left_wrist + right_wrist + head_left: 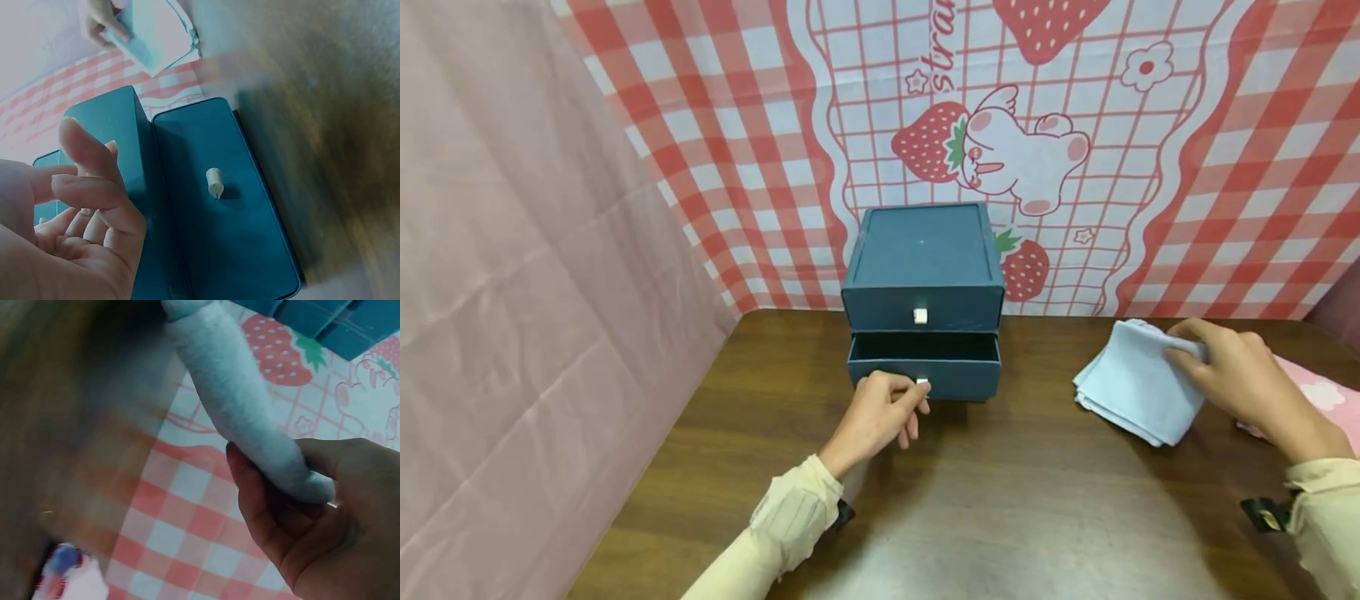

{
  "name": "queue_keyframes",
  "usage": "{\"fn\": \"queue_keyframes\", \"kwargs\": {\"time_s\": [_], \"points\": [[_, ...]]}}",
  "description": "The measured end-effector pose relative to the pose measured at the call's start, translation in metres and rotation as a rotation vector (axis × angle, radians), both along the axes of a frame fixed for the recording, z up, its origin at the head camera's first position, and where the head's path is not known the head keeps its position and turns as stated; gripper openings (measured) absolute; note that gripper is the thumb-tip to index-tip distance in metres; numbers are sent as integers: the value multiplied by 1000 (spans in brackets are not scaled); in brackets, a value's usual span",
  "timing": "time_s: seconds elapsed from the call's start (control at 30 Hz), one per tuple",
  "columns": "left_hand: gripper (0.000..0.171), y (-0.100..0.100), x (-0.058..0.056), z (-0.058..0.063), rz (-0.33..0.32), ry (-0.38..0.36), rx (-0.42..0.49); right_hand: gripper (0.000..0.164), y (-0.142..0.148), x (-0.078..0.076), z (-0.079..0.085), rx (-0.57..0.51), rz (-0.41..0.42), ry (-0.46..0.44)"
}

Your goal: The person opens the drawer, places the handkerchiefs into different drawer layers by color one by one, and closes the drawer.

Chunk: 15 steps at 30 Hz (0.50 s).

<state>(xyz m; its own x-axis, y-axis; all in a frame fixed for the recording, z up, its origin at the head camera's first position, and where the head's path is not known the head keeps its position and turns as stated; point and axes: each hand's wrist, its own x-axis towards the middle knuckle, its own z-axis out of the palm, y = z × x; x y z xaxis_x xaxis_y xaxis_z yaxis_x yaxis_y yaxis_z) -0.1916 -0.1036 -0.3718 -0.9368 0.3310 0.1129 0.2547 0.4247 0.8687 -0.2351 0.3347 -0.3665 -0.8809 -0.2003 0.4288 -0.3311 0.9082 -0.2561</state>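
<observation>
A dark teal two-drawer box point(925, 246) stands at the back of the table, its lower drawer point(958, 380) pulled partly out and its upper one closed. My left hand point(874, 418) is at the lower drawer's front, fingers loosely bent, overlapping the white knob point(922, 383) in the head view. The left wrist view shows that knob point(215, 182) standing free, with the fingers apart from it. On the right, my right hand point(1243, 375) pinches a folded light blue cloth point(1142, 379) by its right edge, between thumb and fingers. Its thick, soft fold point(237, 394) shows in the right wrist view.
A pink cloth with a white flower point(1322, 396) lies at the table's right, partly behind my right forearm. Behind the box hangs a red-and-white checked strawberry curtain point(760, 167). A plain pinkish drape point(535, 292) borders the brown wooden table point(1000, 500) on the left.
</observation>
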Motion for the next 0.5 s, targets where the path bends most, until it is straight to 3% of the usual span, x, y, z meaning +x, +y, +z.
{"fn": "queue_keyframes", "kwargs": {"time_s": [0.2,0.5], "points": [[33,0,5,-3,-3,-41,21,14,-12,7,12,0,26,79],[34,-1,11,-1,-22,-42,22,14,-25,21,23,12,71,187]]}}
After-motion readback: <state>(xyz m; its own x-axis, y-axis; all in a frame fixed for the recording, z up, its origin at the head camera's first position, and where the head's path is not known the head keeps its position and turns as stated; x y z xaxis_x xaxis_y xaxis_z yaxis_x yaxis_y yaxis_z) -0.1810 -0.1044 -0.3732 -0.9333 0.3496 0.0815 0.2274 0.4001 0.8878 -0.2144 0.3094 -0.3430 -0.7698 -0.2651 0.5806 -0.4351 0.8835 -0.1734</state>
